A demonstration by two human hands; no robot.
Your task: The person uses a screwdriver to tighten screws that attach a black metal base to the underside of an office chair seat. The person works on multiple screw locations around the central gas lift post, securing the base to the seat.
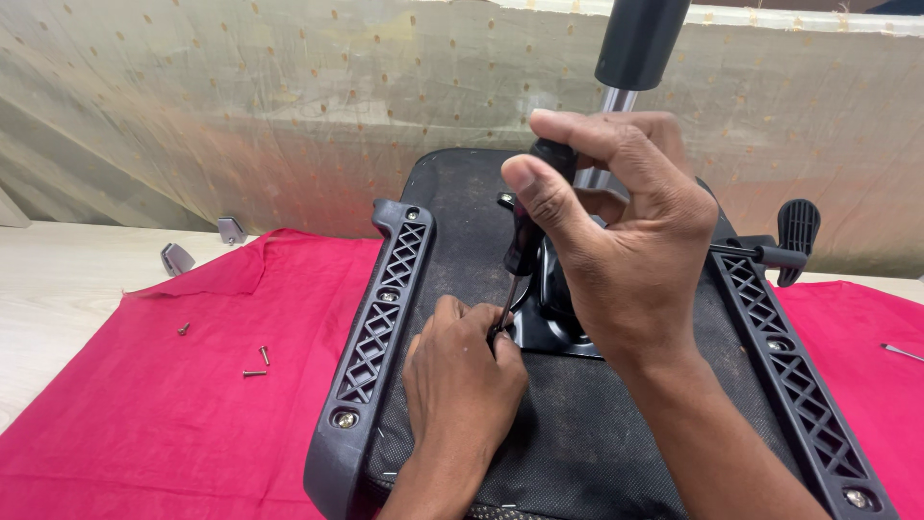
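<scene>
Your right hand (pixel 626 250) is gripping the screwdriver (pixel 525 250), left hand (pixel 462 371) fingers pinching its tip at the chair base plate (pixel 549 332); armrest brackets (pixel 380 308) already screwed, three loose screws (pixel 255 361) waiting.

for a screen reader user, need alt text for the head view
A right hand turns a black-handled screwdriver whose tip the left hand steadies at the metal plate under an upturned chair seat on a red cloth; loose screws lie left.
</scene>
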